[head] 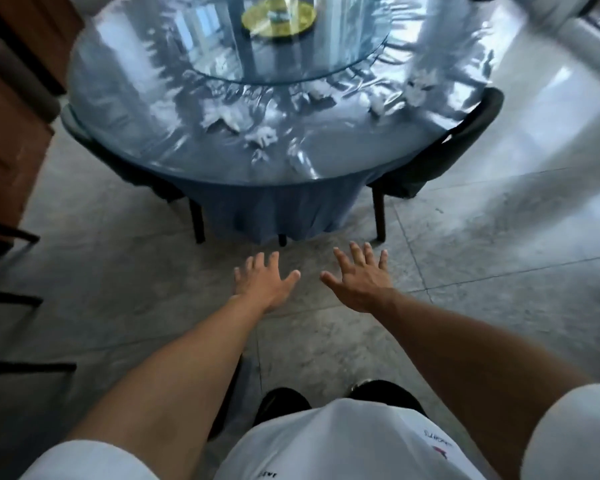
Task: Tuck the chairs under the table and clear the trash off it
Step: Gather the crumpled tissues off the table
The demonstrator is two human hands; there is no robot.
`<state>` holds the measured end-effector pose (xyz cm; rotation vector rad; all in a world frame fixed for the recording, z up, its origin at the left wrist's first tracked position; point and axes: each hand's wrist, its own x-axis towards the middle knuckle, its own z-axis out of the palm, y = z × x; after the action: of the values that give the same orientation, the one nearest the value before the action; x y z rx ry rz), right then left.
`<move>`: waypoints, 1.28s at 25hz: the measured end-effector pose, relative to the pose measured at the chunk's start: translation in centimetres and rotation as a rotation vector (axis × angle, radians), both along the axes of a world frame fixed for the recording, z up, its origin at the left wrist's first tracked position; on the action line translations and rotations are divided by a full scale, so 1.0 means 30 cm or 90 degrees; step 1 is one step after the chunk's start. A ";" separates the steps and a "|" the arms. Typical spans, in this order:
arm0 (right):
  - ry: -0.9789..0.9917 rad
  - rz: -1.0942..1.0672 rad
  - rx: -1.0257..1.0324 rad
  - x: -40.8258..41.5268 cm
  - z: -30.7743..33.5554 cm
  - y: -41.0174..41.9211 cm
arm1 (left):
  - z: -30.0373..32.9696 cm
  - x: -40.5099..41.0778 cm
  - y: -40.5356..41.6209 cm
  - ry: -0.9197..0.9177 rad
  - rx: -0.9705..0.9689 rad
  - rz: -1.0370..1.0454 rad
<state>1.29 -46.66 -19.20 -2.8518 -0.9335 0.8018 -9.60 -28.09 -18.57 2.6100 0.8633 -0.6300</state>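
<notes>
Hands spread, the left hand (265, 282) and right hand (362, 280) hover empty over grey tile floor (482, 306); at 12 o'clock, white crumpled trash (229, 119) litters the round plastic-covered blue table (153, 98), flanked by two dark chairs (444, 157).

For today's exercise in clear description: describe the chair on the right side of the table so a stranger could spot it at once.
Start at the round table with its blue cloth under shiny plastic. At its near right edge stands a dark chair, pushed against the table. Unlike the chair on the left, it sits beside the bright, glossy stretch of floor, next to the white paper scraps.
</notes>
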 end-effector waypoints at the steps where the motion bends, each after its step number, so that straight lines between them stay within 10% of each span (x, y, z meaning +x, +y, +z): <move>1: -0.008 -0.004 0.008 0.058 0.013 -0.018 | 0.013 0.052 -0.016 -0.005 0.008 -0.002; 32: -0.028 -0.127 0.055 1.910 0.005 0.016 | -0.020 1.928 -0.009 -0.122 -0.111 0.054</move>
<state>58.60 -46.16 -19.05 -2.8388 -0.6558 0.6646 48.24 -28.36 -19.16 2.4162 0.8149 -0.4061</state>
